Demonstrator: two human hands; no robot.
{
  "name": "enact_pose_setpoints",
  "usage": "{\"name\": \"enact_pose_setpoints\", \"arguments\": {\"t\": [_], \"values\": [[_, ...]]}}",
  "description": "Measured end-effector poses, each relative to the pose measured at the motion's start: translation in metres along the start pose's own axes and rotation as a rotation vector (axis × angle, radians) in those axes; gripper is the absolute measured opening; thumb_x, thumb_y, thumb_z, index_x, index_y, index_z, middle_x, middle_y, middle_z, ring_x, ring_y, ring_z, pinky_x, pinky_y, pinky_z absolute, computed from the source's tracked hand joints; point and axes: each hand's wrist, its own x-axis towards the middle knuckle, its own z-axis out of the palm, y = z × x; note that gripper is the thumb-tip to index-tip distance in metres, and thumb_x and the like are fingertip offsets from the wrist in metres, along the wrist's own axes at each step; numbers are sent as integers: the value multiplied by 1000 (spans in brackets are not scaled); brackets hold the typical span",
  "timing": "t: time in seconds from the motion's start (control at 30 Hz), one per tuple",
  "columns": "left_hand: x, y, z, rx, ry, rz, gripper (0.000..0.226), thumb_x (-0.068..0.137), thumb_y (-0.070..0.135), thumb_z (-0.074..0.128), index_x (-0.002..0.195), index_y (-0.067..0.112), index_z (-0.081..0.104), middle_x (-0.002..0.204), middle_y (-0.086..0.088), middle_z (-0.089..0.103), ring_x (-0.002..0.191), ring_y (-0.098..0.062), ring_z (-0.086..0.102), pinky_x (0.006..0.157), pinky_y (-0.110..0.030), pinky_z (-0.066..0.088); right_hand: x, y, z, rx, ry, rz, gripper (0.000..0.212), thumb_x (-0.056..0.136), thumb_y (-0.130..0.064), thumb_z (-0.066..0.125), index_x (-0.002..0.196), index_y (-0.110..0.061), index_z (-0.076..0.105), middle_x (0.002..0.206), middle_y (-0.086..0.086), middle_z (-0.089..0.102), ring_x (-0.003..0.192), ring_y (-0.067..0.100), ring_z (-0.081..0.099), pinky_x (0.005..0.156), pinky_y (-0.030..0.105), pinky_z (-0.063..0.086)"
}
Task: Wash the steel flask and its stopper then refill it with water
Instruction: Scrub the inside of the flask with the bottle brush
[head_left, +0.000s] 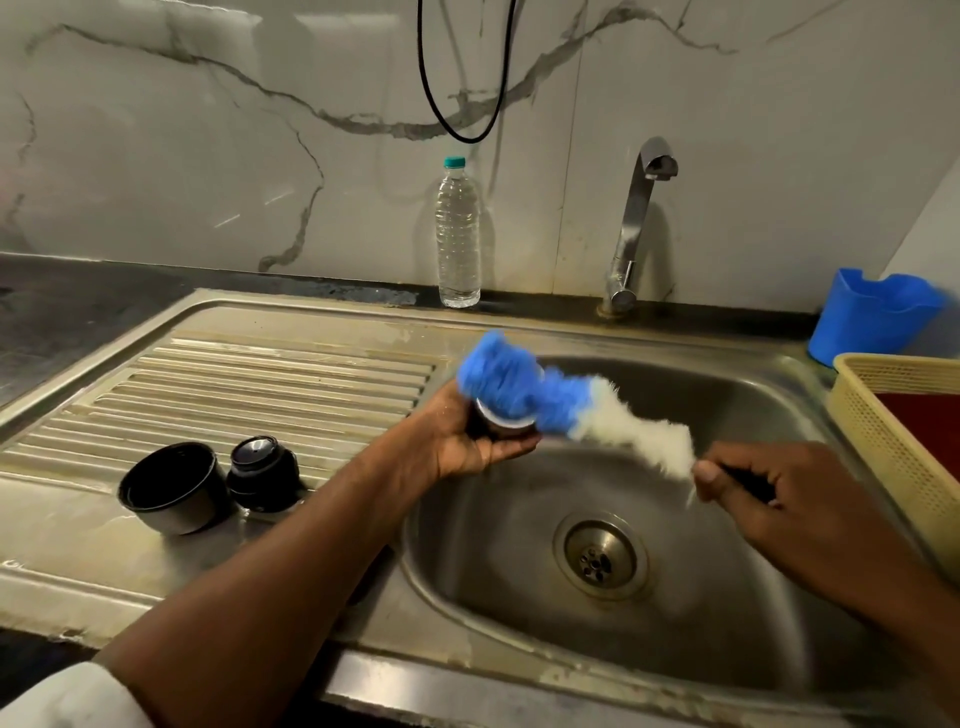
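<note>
My left hand grips the steel flask over the left rim of the sink basin; only the flask's mouth shows, the body is hidden by my palm. My right hand holds the dark handle of a bottle brush with blue and white bristles, blurred, its blue end at the flask's mouth. On the draining board stand the flask's black stopper and its cup lid, mouth up, side by side.
A clear plastic water bottle with a teal cap stands against the wall behind the sink. The chrome tap shows no running water. A blue plastic container and a yellow basket sit at the right.
</note>
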Motion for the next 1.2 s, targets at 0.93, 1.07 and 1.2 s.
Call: {"name": "enact_pose_setpoints", "arguments": {"t": [0.93,1.07,1.2], "values": [[15,5,-3,76,34,-58,29,94,36,64,96,8,69,81,-15,74,81,-29,70,86,-50,59,6,21,-11,295,22,257,36,102,-22,57,67,-23,69,50,7,47,47,14,41,57,32,37],[22,-5,-2,423,71,-112,54,88,45,74,123,6,64,107,-19,74,91,-31,72,95,-50,59,12,19,-7,340,60,321,38,102,-17,58,65,-17,68,48,-1,45,45,5,38,56,28,32],[20,-13,0,601,66,-79,65,78,31,84,134,10,58,126,-20,70,113,-33,69,99,-50,58,15,26,-5,367,95,370,35,102,-17,58,70,-10,69,47,-5,46,45,4,41,57,28,33]]}}
